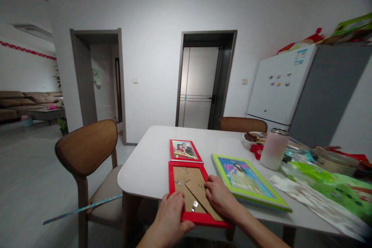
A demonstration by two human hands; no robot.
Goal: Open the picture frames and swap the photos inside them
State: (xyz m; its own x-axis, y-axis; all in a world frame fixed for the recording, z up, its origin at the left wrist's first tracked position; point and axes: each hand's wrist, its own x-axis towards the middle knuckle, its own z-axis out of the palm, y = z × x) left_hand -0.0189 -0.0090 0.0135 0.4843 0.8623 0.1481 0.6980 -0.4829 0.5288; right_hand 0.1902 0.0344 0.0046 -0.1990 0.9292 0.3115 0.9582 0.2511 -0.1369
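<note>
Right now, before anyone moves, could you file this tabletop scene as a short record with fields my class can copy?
Surface: white table
Main item: red frame, back side up
Back fittings: metal clips and a diagonal support leg
Left-hand grip: on the frame's lower left
Right-hand grip: at the frame's right side
Beyond it: second red frame, picture side up
To its right: green frame, picture side up
Farther right: pale pink bottle, upright
</note>
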